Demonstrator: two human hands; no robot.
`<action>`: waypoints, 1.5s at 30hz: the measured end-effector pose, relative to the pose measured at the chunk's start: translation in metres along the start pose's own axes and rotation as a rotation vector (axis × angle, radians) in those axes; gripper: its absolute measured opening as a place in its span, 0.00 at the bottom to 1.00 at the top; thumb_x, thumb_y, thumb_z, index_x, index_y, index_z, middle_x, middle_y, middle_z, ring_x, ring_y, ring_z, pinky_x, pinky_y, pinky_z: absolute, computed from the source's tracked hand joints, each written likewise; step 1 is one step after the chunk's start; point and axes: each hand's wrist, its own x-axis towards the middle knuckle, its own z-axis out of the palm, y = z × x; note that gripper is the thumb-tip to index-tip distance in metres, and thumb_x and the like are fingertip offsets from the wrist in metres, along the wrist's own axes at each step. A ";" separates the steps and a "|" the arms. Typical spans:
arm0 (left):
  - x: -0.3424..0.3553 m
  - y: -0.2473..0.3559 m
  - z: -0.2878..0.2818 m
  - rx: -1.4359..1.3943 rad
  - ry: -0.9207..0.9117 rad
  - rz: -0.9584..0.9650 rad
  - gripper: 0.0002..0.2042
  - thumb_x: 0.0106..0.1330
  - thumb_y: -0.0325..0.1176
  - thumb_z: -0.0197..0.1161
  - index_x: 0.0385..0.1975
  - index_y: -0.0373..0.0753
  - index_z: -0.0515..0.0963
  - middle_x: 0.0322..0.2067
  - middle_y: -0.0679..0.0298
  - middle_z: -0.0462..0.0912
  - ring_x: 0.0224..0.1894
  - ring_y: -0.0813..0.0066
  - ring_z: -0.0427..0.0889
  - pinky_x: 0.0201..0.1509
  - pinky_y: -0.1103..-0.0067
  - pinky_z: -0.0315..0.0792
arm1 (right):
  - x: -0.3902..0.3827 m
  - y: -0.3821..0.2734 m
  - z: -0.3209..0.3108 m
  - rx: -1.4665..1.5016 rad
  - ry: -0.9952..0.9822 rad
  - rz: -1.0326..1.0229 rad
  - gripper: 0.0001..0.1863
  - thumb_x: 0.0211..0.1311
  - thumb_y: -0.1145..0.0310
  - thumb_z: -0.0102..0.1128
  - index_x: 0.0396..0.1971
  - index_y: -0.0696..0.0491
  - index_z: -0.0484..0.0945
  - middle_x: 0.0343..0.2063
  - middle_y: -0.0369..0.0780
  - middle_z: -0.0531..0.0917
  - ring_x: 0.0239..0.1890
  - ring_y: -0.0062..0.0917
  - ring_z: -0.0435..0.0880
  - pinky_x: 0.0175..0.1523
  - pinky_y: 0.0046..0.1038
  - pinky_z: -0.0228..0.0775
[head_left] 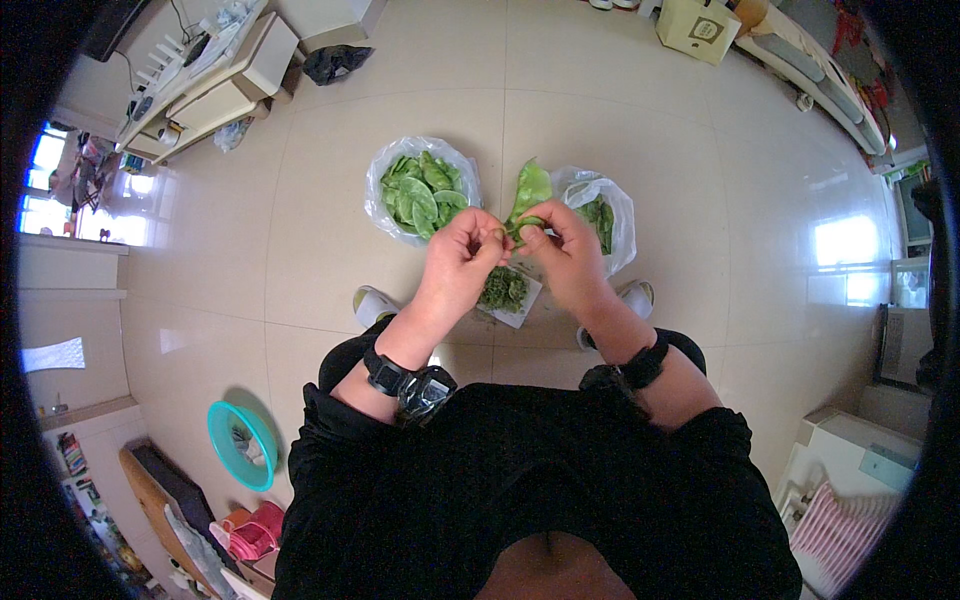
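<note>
A broad, flat green pea pod (531, 186) is held up between my two hands, its wide end pointing away from me. My right hand (568, 252) grips it with thumb and bent fingers. At the pod's narrow end, my left hand (463, 258) pinches with thumb and forefinger; the exact contact is partly hidden. Beyond my left hand stands a clear plastic bag (374, 205) full of flat green pods (424, 192). A second plastic bag (622, 215), behind my right hand, contains more pods (599, 222). Below my hands, green trimmings (503, 289) are heaped on a white sheet (526, 306).
My shoes (373, 303) rest on the tiled floor (430, 90) either side of the trimmings. A turquoise basin (243, 446) stands at the lower left. Farther off are a drawer cabinet (225, 95), a black bag (336, 63) and a beige carrier bag (697, 30).
</note>
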 end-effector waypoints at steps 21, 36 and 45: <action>0.003 -0.003 -0.035 0.122 0.139 -0.089 0.06 0.73 0.30 0.49 0.33 0.38 0.70 0.26 0.67 0.76 0.28 0.82 0.73 0.33 0.82 0.70 | 0.019 -0.002 -0.028 0.296 0.232 0.044 0.05 0.72 0.71 0.52 0.41 0.55 0.74 0.34 0.33 0.78 0.34 0.16 0.79 0.37 0.23 0.80; -0.002 -0.007 -0.015 0.744 -0.103 0.044 0.07 0.66 0.31 0.58 0.32 0.34 0.72 0.23 0.50 0.76 0.23 0.58 0.76 0.30 0.68 0.70 | 0.013 0.001 -0.022 0.131 0.109 -0.035 0.05 0.71 0.72 0.53 0.43 0.56 0.74 0.34 0.33 0.78 0.33 0.16 0.78 0.41 0.22 0.77; -0.001 0.000 -0.005 0.597 0.004 0.100 0.08 0.63 0.28 0.67 0.33 0.35 0.73 0.26 0.64 0.76 0.26 0.76 0.73 0.31 0.77 0.70 | 0.004 -0.001 -0.011 -0.126 0.046 -0.112 0.05 0.70 0.74 0.55 0.42 0.57 0.75 0.35 0.34 0.79 0.35 0.15 0.79 0.41 0.20 0.75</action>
